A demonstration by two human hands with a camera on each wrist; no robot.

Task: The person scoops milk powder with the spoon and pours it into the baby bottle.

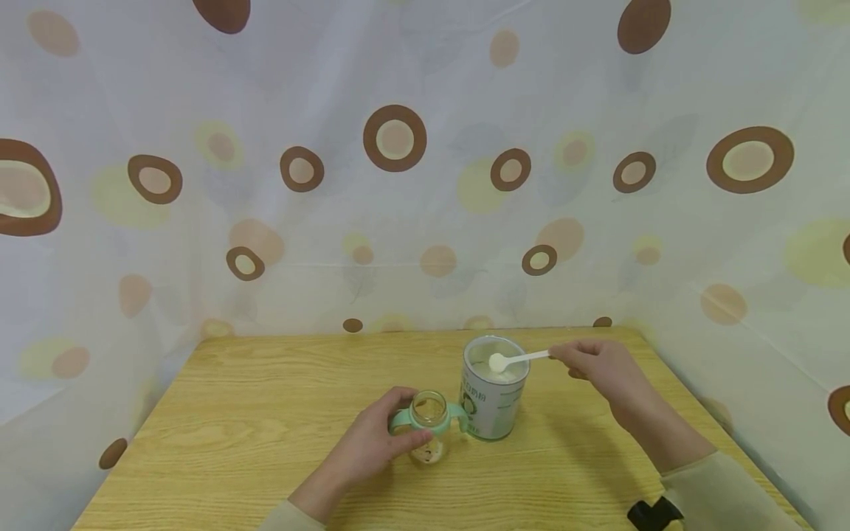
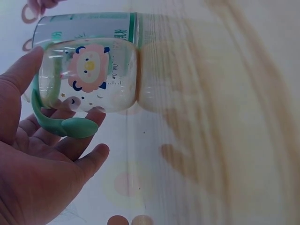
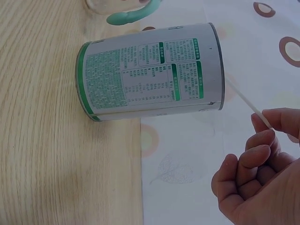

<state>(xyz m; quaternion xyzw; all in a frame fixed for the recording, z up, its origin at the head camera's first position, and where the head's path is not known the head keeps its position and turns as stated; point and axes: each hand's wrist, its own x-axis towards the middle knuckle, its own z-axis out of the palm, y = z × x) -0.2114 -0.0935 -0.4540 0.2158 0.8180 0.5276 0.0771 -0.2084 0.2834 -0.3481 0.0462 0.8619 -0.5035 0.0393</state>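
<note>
My left hand [image 1: 374, 442] holds a clear baby bottle [image 1: 430, 409] with mint-green side handles, thumb in front and fingers behind. No lid covers its mouth, and a pink animal face is printed on its side [image 2: 89, 69]. Between thumb and fingertips, my right hand [image 1: 604, 369] pinches the end of a white scoop's handle [image 1: 531, 356]. The scoop's bowl, heaped with pale powder, is over the mouth of an uncovered milk powder can [image 1: 490, 408]. Pale powder shows inside the can, which stands upright just right of the bottle. In the right wrist view, the scoop's bowl is hidden.
Everything stands on a wooden table [image 1: 265, 398]. A pale curtain with brown and yellow spots [image 1: 425, 221] hangs behind it and along both sides. A black band [image 1: 654, 514] is on the right sleeve.
</note>
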